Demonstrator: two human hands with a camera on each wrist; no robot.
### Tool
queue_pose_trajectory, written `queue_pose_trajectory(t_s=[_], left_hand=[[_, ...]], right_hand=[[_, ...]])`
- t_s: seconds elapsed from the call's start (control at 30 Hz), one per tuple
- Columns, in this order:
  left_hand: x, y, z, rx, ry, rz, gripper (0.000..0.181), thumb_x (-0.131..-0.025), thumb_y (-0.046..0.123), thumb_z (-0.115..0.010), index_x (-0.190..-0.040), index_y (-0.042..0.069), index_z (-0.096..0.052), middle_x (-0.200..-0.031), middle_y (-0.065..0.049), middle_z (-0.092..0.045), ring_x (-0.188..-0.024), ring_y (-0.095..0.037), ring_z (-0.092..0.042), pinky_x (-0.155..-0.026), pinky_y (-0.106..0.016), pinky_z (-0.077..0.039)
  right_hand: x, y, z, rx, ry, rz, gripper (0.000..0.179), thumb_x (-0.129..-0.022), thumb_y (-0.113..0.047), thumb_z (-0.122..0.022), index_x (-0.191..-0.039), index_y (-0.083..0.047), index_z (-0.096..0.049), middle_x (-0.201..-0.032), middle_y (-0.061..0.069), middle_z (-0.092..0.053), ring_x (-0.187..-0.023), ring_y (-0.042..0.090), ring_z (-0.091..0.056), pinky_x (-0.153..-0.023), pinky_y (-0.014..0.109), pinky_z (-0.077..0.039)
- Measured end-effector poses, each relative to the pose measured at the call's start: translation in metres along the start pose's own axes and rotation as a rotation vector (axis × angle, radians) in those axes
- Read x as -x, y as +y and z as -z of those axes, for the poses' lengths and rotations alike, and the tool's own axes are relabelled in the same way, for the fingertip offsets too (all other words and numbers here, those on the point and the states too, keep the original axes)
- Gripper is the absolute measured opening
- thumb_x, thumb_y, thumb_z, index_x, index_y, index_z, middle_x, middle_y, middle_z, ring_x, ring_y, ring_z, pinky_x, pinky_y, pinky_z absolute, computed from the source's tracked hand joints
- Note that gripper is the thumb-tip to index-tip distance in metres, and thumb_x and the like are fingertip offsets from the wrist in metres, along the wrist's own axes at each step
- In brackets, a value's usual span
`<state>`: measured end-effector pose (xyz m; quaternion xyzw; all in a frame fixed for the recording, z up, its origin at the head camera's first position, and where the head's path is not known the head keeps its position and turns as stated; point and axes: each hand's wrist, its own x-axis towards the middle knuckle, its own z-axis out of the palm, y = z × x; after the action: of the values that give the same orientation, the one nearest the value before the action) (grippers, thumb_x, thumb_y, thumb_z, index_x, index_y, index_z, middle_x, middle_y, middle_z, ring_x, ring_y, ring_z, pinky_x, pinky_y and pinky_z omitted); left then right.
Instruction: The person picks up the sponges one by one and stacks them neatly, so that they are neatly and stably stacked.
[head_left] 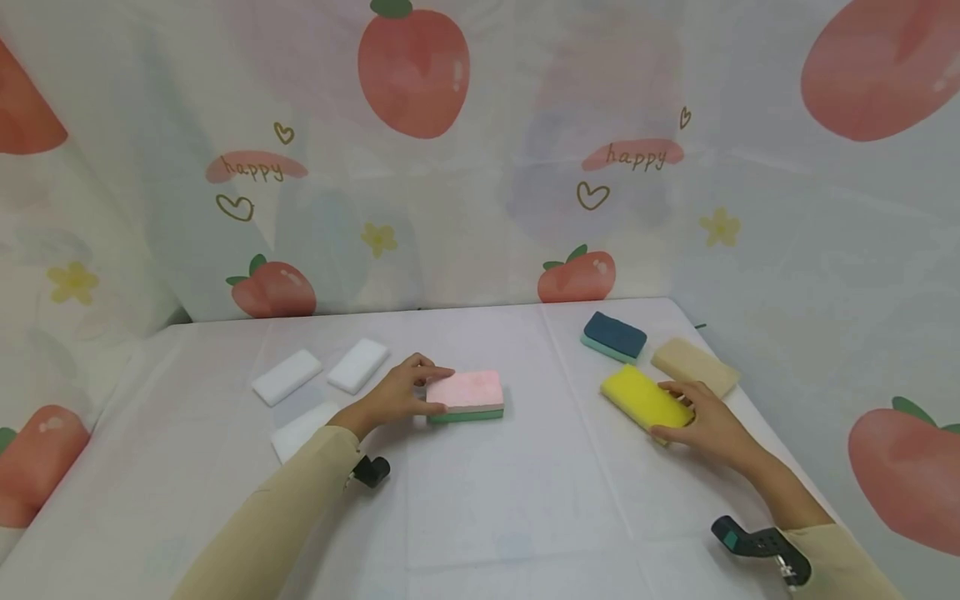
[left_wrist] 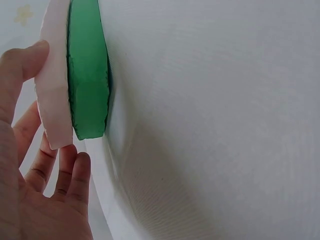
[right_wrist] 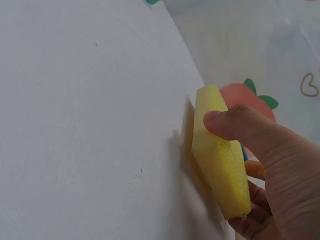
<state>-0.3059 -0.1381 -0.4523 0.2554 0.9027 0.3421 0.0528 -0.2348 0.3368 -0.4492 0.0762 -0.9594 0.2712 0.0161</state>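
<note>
Near the table's middle my left hand [head_left: 397, 396] pinches a pink sponge [head_left: 468, 387] between thumb and fingers at its left end. Under the pink one lies a green sponge [left_wrist: 89, 75], flush against it in the left wrist view. Over on the right, my right hand [head_left: 711, 427] grips a yellow sponge [head_left: 643, 396] by its near right end. The right wrist view shows the thumb on one long edge of the yellow sponge and the fingers round the other side, partly hidden. A beige sponge [head_left: 697, 367] lies just behind the right hand.
A dark blue sponge [head_left: 618, 333] rests on a teal layer [head_left: 609, 351] at the back right. Several white sponge blocks [head_left: 287, 377] lie left of my left hand, one partly hidden by the forearm. The white-covered table [head_left: 510, 500] ends at a fruit-printed curtain [head_left: 480, 208].
</note>
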Motion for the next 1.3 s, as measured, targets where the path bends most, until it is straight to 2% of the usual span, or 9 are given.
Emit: queue_pose_trajectory(t_s=[0.43,0.67,1.0,1.3], left_hand=[[-0.001,-0.002,-0.001,0.006,-0.002,0.010,0.060,-0.077,0.026,-0.085,-0.133,0.019,-0.064,-0.110,-0.003,-0.050,-0.097,-0.018,-0.049,-0.086,-0.033,-0.043],[0.000,-0.001,0.000,0.016,-0.002,0.014,0.059,-0.077,0.025,-0.085,-0.132,0.019,-0.065,-0.111,-0.003,-0.050,-0.099,-0.019,-0.051,-0.087,-0.034,-0.045],[-0.002,0.000,-0.002,0.042,0.004,0.015,0.059,-0.078,0.023,-0.084,-0.133,0.018,-0.063,-0.113,-0.003,-0.051,-0.103,-0.020,-0.053,-0.092,-0.037,-0.046],[-0.001,0.001,0.000,0.021,-0.005,0.032,0.058,-0.078,0.025,-0.084,-0.132,0.017,-0.064,-0.113,-0.002,-0.052,-0.103,-0.022,-0.053,-0.093,-0.038,-0.046]], right_hand=[[-0.006,-0.013,0.003,-0.004,-0.018,0.024,0.080,-0.079,-0.037,-0.081,-0.138,0.005,-0.047,-0.130,0.027,-0.047,-0.106,0.038,-0.048,-0.086,0.051,-0.049],[-0.012,-0.019,0.002,0.003,-0.030,0.030,0.080,-0.078,-0.039,-0.082,-0.138,0.001,-0.048,-0.125,0.022,-0.048,-0.105,0.035,-0.048,-0.082,0.044,-0.051],[-0.024,-0.030,0.006,0.014,-0.031,0.085,0.077,-0.077,-0.036,-0.084,-0.136,0.000,-0.051,-0.121,0.019,-0.049,-0.103,0.034,-0.049,-0.082,0.043,-0.051],[-0.034,-0.044,0.002,0.013,-0.049,0.104,0.076,-0.077,-0.037,-0.083,-0.137,-0.001,-0.052,-0.121,0.019,-0.050,-0.103,0.033,-0.051,-0.083,0.044,-0.051]])
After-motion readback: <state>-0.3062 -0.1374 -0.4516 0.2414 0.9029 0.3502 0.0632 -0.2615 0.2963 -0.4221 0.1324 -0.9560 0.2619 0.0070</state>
